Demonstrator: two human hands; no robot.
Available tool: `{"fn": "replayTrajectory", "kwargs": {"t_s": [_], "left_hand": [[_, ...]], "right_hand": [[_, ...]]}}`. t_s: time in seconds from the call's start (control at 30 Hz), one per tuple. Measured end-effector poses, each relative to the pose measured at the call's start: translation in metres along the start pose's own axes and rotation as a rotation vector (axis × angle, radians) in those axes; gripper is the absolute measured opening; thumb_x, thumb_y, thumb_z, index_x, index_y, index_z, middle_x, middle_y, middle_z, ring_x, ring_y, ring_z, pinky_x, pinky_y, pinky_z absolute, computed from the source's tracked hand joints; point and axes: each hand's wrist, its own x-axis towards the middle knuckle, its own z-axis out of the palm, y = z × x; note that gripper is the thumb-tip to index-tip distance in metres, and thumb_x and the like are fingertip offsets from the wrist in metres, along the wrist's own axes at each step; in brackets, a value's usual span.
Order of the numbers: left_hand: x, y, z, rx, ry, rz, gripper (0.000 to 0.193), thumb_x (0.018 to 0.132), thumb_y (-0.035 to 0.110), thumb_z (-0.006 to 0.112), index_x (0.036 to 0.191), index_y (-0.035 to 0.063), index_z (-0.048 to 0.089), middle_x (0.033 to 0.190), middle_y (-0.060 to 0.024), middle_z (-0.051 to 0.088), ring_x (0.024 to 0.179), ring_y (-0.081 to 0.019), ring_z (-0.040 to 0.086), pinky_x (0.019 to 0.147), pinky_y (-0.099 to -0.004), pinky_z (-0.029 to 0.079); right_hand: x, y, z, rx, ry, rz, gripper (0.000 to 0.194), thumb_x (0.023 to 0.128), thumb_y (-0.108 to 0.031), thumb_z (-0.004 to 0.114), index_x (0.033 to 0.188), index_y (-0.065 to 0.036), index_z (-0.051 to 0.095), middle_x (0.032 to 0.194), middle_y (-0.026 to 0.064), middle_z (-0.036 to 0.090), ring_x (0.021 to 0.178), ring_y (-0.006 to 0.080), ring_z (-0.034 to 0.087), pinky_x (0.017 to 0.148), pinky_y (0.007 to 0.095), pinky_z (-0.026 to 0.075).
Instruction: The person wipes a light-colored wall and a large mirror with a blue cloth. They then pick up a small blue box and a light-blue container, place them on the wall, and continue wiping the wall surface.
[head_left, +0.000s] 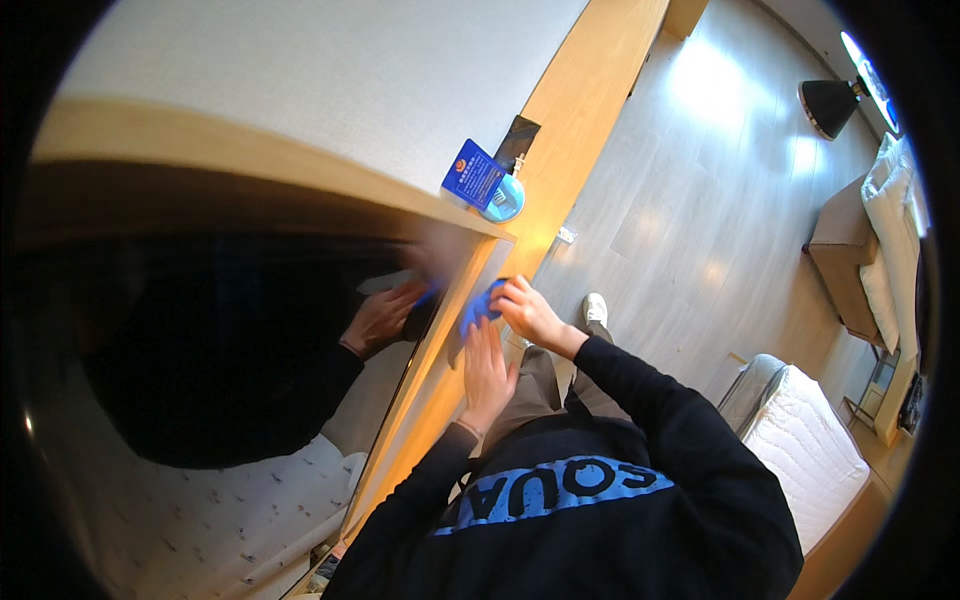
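Pinched in the fingers of my right hand (531, 315) is a bunched blue cloth (478, 309), held by the edge of the wooden ledge. My left hand (487, 369) lies flat just below it, fingers stretched out and their tips at the cloth's lower edge. Whether those tips press on the cloth is unclear. Both hands are beside the light wood frame (427, 352) of a dark glossy panel (225, 322). The panel mirrors an arm, a hand and some blue of the cloth.
On the wooden ledge (592, 82) stand a blue card with writing (474, 174), a round light-blue object (507, 201) and a black packet (517, 141). Right, over the grey plank floor (660, 187), are a white mattress (806, 450), a sofa-like piece (844, 240) and a black lampshade (827, 109).
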Motion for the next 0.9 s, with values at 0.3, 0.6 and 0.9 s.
{"fn": "replayTrajectory", "kwargs": {"t_s": [0.3,0.6,0.9], "left_hand": [[0.042,-0.063,0.12,-0.073,-0.216,-0.033,0.08,0.085,0.021,0.066,0.146,-0.0099,0.023,0.152,-0.0351,0.019,0.143,-0.0502,0.016,0.115,-0.0573,0.018],[0.179,0.01,0.1,-0.48,0.099,0.054,0.076,0.086,0.005,0.059,0.151,-0.0019,0.02,0.156,-0.0263,0.021,0.14,-0.0438,0.03,0.115,-0.048,0.028],[0.313,-0.004,0.07,-0.876,0.934,-0.993,0.051,0.099,0.02,0.057,0.135,-0.0089,0.037,0.133,-0.0228,0.052,0.117,-0.0289,0.055,0.101,-0.0385,0.042]], "right_hand": [[-0.058,0.068,0.057,-0.225,-0.203,0.177,0.037,0.077,-0.004,0.059,0.113,0.001,0.064,0.12,0.0135,0.058,0.115,0.0317,0.054,0.098,0.0361,0.047],[-0.03,0.175,-0.018,-0.345,0.071,0.391,0.032,0.078,0.0,0.057,0.109,0.0,0.066,0.123,0.0138,0.061,0.118,0.0302,0.056,0.102,0.036,0.046],[0.018,0.21,-0.063,-0.284,-0.181,0.425,0.065,0.082,-0.023,0.072,0.139,-0.006,0.045,0.143,0.0218,0.047,0.133,0.0374,0.044,0.113,0.0416,0.034]]}}
